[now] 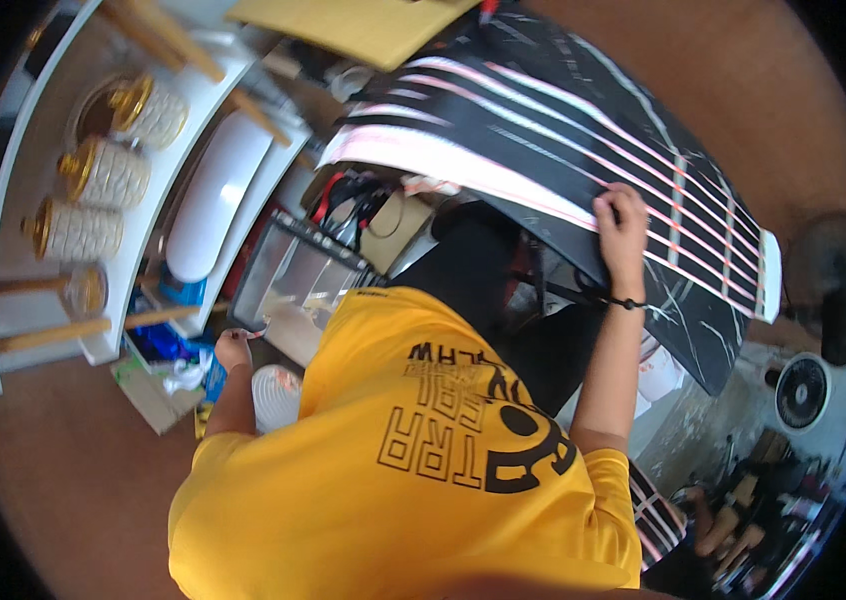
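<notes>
Long white strips with pinkish edges (463,165) lie side by side across a black marble-patterned table (583,255). At the table's near edge, my right hand (623,228) has its fingers curled closed on the broad nearest strip. Away from the table on the left, my left hand (233,348) is closed at about hip height. A small, thin, pale thing with a hint of red pokes out from its fingers, too blurred to name. Two narrow pale bands (678,210) run crosswise over the strips toward the right end.
White shelves (158,165) at the left hold several white jars with gold lids (118,172). Beside my legs stands a clear-sided, dark-framed case (303,275). A round fan (803,392) is at the right. Another person's limbs (718,525) show at the lower right.
</notes>
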